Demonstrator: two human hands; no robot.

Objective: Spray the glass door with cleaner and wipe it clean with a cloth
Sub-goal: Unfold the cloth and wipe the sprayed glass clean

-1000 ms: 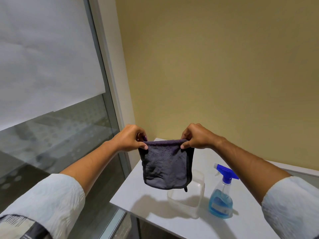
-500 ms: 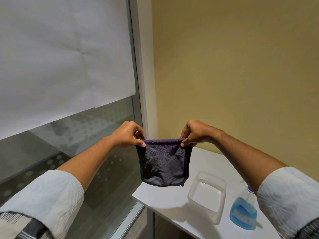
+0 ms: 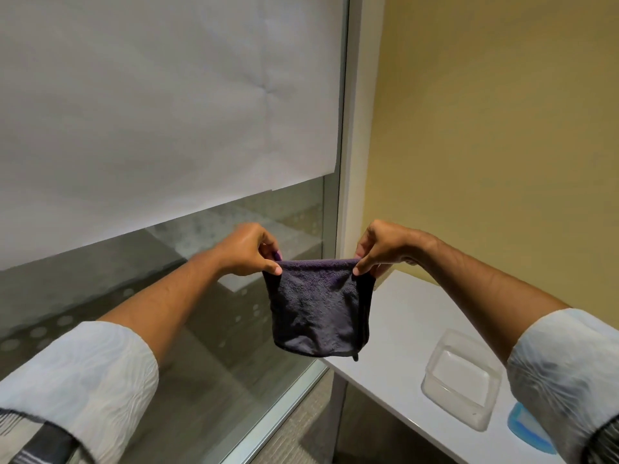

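A dark grey cloth (image 3: 318, 309) hangs folded in the air between my hands. My left hand (image 3: 249, 251) pinches its top left corner and my right hand (image 3: 382, 247) pinches its top right corner. The glass door (image 3: 201, 323) stands to the left, its upper part covered by a white sheet (image 3: 160, 108). The blue spray bottle (image 3: 522, 426) of cleaner stands on the table at the lower right, mostly hidden behind my right sleeve.
A white table (image 3: 412, 316) stands against the yellow wall (image 3: 502, 128) on the right. A clear plastic container (image 3: 462, 380) sits on it beside the bottle. The door's metal frame (image 3: 348, 162) runs vertically between glass and wall.
The view has swung left toward the glass door, so the table, container and bottle slid to the right. Both hands still hold the cloth stretched between them.
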